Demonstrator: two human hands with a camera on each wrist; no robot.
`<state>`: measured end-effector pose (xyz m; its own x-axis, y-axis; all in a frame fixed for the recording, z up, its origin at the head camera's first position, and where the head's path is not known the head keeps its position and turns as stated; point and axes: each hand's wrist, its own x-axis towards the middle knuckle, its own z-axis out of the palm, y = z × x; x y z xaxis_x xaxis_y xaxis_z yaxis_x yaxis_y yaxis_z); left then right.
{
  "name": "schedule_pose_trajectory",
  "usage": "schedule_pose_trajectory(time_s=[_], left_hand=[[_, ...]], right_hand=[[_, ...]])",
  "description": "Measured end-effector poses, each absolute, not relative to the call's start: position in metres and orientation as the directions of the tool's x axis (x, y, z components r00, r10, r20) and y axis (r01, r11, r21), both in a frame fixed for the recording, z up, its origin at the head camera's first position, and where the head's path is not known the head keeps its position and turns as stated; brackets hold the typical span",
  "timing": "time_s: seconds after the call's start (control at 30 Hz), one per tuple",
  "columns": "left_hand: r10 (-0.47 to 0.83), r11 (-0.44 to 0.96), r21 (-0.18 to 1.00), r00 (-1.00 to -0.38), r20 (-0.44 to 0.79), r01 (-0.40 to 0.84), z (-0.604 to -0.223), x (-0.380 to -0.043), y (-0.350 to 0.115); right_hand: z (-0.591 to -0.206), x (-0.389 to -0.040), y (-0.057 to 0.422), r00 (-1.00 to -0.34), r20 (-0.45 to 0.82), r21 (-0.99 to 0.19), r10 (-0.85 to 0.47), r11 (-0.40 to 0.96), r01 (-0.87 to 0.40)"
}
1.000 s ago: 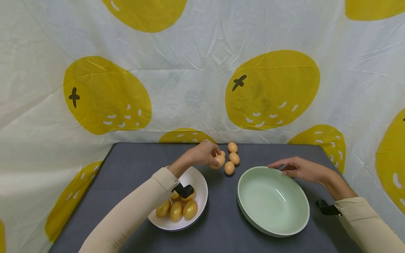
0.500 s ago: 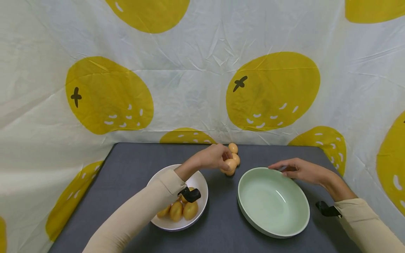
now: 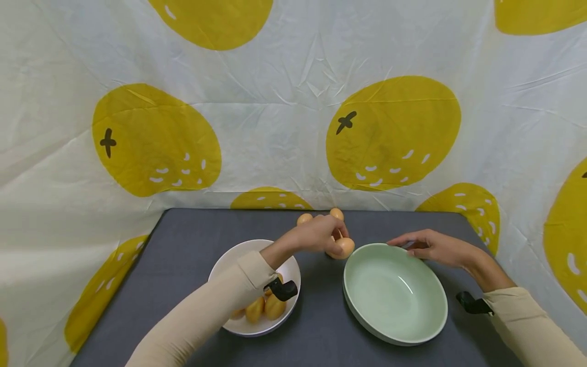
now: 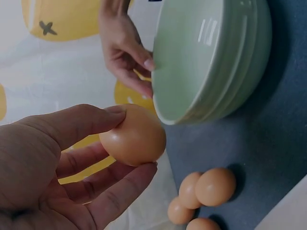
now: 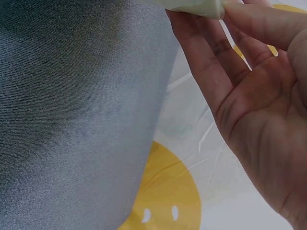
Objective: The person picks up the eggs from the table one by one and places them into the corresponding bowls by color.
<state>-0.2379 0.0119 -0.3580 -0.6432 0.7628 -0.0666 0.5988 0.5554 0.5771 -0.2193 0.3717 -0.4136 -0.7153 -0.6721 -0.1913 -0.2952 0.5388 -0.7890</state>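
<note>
My left hand (image 3: 321, 233) pinches a brown egg (image 3: 345, 248) between thumb and fingertips, above the table just beyond the left rim of a pale green bowl (image 3: 396, 306). In the left wrist view, that egg (image 4: 135, 136) appears close to the bowl's lip. The right hand (image 3: 435, 248) grips the bowl's far rim; in the right wrist view, the thumb lies over the edge and fingers (image 5: 194, 43) sit beneath it. More brown eggs (image 4: 215, 187) lie on the table behind my left hand, partly hidden by it in the head view.
A white bowl (image 3: 224, 265) to the left contains several shiny golden egg-shaped things (image 3: 275, 307), partly covered by my left sleeve. The dark grey tabletop (image 3: 183, 255) ends at a fruit-print cloth (image 3: 275, 127) behind and around it.
The left hand has carried its egg rightward, from beside the loose eggs to near the green bowl's rim. My right hand and the bowl have stayed in place.
</note>
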Motion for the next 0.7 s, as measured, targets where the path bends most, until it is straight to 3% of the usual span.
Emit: schedule_pose_trajectory(time_s=[0.4,0.7], left_hand=[[0.781,0.524,0.619,-0.620,-0.074,0.585,-0.363,-0.228,0.024],[0.828,0.479,0.607,-0.556,-0.073,0.634,-0.368,-0.225,0.033]], right_hand=[[-0.414,-0.219,0.371,-0.719,-0.184,-0.779,-0.671,0.545,-0.309],[-0.415,-0.218,0.372,-0.718,-0.186,-0.783,-0.671,0.543,-0.304]])
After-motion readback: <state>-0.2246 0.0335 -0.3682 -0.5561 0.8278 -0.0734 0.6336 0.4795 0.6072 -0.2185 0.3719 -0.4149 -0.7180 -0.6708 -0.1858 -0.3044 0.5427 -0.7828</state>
